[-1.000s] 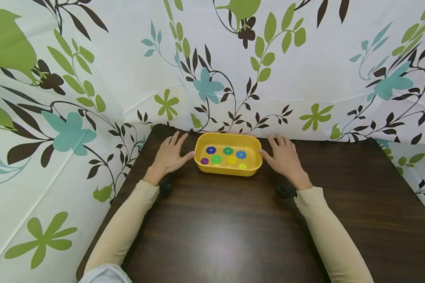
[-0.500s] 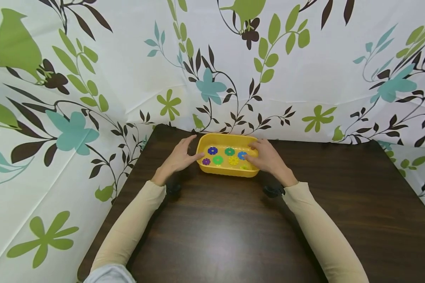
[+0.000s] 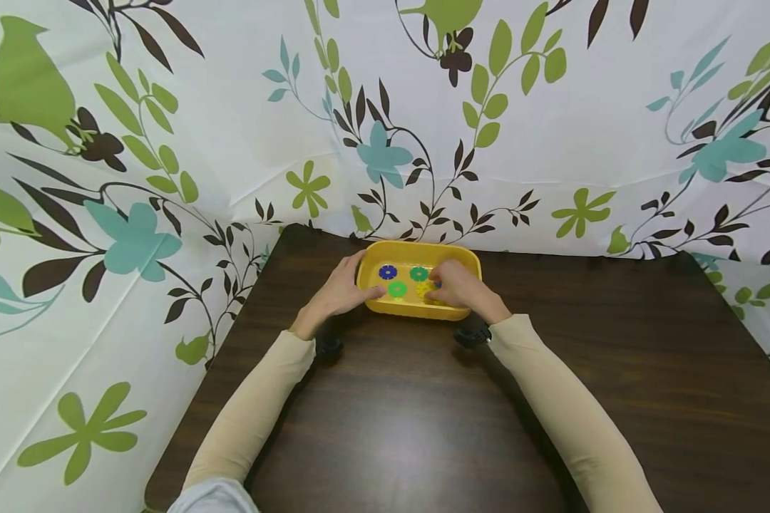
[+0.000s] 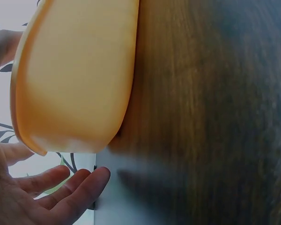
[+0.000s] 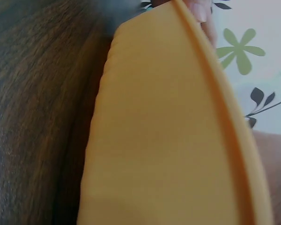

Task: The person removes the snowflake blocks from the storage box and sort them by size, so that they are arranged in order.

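Observation:
A yellow plastic tray (image 3: 401, 309) stands at the back of the table, holding several flat notched discs. Dark blue (image 3: 388, 272), teal (image 3: 418, 273) and light green (image 3: 397, 289) discs show plainly. My left hand (image 3: 340, 291) is at the tray's left end, its thumb over the rim; the left wrist view shows the other fingers (image 4: 82, 197) loosely extended beside the tray wall (image 4: 79, 84). My right hand (image 3: 463, 287) reaches inside, thumb and fingers around a mostly hidden blue disc (image 3: 438, 283), next to a yellow disc (image 3: 423, 288). I cannot tell whether it pinches the blue one.
The dark wooden table (image 3: 398, 413) stretches in front of the tray and to its right. A white cloth (image 3: 520, 164) printed with leaves and birds hangs behind the table and along its left side. A black wrist device (image 3: 471, 336) sits at the right wrist.
My right hand has moved left from outside the tray's right end to inside it, its fingers drawing together. My left hand has moved right, its thumb now over the rim and covering the purple disc.

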The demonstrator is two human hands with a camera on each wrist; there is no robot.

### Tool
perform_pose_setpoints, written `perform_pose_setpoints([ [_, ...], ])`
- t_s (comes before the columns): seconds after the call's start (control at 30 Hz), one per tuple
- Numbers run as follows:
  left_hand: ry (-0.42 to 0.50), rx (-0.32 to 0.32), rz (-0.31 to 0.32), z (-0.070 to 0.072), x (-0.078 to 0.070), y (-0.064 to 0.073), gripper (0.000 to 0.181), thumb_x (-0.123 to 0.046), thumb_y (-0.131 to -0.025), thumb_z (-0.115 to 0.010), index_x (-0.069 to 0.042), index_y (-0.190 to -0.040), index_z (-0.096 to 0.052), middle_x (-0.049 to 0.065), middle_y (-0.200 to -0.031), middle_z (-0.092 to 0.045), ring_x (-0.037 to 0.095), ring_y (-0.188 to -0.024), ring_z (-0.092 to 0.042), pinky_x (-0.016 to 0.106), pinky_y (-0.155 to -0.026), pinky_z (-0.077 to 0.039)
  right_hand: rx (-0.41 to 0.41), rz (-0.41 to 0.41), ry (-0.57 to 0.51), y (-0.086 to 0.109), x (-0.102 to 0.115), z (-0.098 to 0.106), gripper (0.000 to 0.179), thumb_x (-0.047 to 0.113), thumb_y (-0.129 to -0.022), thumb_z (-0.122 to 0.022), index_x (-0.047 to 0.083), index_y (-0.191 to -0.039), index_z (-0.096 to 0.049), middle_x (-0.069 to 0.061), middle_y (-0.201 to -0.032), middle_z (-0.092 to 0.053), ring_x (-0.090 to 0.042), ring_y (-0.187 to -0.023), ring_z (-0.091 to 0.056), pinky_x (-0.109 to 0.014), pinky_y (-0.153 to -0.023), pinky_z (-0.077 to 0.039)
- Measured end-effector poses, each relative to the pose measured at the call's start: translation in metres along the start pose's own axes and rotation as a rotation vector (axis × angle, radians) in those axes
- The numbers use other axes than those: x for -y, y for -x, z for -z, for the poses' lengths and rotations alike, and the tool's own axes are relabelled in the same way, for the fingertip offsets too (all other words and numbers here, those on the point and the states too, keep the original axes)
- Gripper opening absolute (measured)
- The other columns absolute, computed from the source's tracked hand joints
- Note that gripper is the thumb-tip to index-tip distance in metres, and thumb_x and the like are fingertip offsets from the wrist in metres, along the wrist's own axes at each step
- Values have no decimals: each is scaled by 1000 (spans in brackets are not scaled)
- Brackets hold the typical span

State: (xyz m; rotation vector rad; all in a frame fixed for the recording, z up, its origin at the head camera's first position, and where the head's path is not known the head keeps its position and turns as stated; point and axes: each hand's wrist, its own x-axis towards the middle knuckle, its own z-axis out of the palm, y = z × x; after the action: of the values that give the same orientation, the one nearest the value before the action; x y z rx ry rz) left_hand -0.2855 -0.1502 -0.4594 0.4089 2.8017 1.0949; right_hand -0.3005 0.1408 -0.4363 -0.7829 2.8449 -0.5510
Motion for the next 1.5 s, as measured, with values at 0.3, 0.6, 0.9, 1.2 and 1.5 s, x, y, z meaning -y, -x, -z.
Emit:
perform_pose_setpoints([
  [0.3,-7,9,13,-5,-2,-2,113,-55,-91,-82,-12,-175,-20,22,-171,-37,39,-141,-54,58,-125,-47,15,42,0,-11,-4,-10,43,19,-92,-84,15,-63,-52,8,-59,-25,-9,-58,-21,-24,-58,-21],
  [0.6,25,8,17,-7,-1,-2,119,-58,-85,-86,-14,-175,-21,19,-164,-45,37,-134,-56,57,-121,-51,61,-19,-47,-24,-11,-16,43,19,-89,-83,16,-60,-50,6,-57,-30,-11,-55,-29,-26,-55,-25],
  [0.9,45,-17,-14,-9,0,0,119,-57,-83,-90,-15,-173,-26,17,-159,-49,35,-130,-57,55,-119,-53,108,-115,-54,-27,-3,-12,28,29,-87,-85,10,-75,-68,0,-68,-51,-17,-66,-47,-30,-61,-38],
  [1.2,47,-24,-18,-10,-1,1,119,-59,-83,-89,-16,-174,-25,17,-160,-47,37,-133,-57,57,-120,-53,22,-103,-63,-15,0,-8,28,31,-85,-85,9,-86,-68,-3,-79,-59,-19,-76,-53,-30,-68,-44],
  [1.5,43,-25,-22,-10,-2,2,121,-57,-83,-90,-14,-174,-24,19,-162,-45,38,-135,-57,57,-120,-52,-91,-56,-56,17,5,13,45,26,-89,-84,-5,-120,-75,-20,-120,-77,-34,-113,-70,-50,-105,-59],
])
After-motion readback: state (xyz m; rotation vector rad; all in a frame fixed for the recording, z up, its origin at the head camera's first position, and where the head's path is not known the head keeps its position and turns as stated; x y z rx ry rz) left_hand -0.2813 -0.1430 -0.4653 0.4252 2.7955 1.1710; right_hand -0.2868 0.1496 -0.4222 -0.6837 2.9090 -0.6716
